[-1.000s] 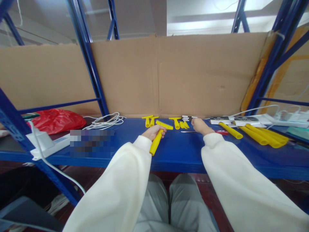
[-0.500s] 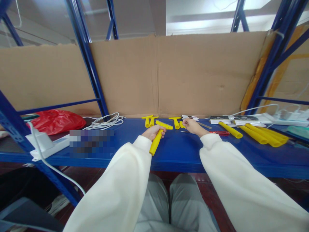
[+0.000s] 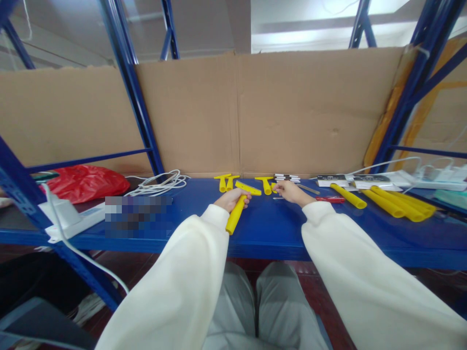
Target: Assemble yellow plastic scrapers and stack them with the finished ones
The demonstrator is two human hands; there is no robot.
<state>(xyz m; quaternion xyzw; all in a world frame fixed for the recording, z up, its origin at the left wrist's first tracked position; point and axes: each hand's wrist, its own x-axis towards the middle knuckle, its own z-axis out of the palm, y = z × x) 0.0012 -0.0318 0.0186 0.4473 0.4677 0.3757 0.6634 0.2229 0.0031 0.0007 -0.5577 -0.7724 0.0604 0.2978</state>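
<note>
Gripping a yellow, round-handled T-shaped tool in the left hand; posing the right hand, contents indiscernible, beside a small yellow piece.

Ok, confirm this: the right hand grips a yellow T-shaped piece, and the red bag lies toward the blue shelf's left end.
Not quite: the left hand grips the yellow T-shaped piece, as the head view shows. The red bag does lie toward the left end of the blue shelf.
</note>
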